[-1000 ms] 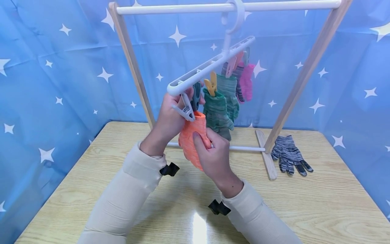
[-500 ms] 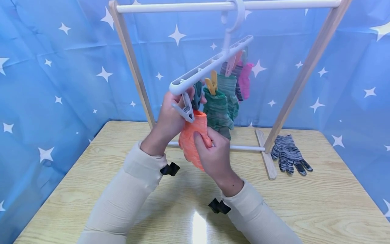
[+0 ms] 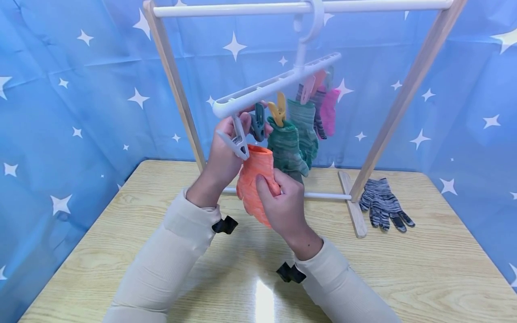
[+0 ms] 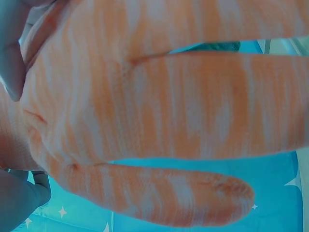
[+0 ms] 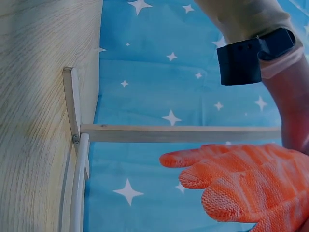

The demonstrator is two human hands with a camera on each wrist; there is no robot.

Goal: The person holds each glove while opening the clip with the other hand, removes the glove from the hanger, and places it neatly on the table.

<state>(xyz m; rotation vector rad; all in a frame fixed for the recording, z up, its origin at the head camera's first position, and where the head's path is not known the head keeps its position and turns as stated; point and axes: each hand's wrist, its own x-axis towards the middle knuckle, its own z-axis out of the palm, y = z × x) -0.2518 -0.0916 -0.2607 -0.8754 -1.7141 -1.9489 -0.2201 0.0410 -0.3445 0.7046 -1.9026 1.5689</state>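
In the head view my left hand (image 3: 227, 150) is raised under the near end of a white hanger bar (image 3: 258, 93). Its thumb and fingertips pinch a dark teal clothespin (image 3: 257, 123) that hangs from the bar. An orange knit glove (image 3: 255, 179) is held by my right hand (image 3: 284, 204), thumb across its front, cuff up and fingers down. The cuff's rim sits just below the teal clothespin's tip. Beside the cuff, a grey clothespin (image 3: 238, 141) dangles with nothing in it. The glove's orange fingers (image 4: 183, 106) fill most of the left wrist view.
A yellow clothespin (image 3: 278, 110) holds a green glove (image 3: 286, 146); more clipped gloves hang behind, including a pink one (image 3: 329, 112). The hanger hooks on a rack (image 3: 242, 9) with wooden legs. A grey-black glove (image 3: 383, 204) lies on the table (image 3: 424, 260) at right.
The hanger's near end has swung left and up, and the teal clothespin with it, from the orange cuff to just above it. The right hand and glove have barely moved.
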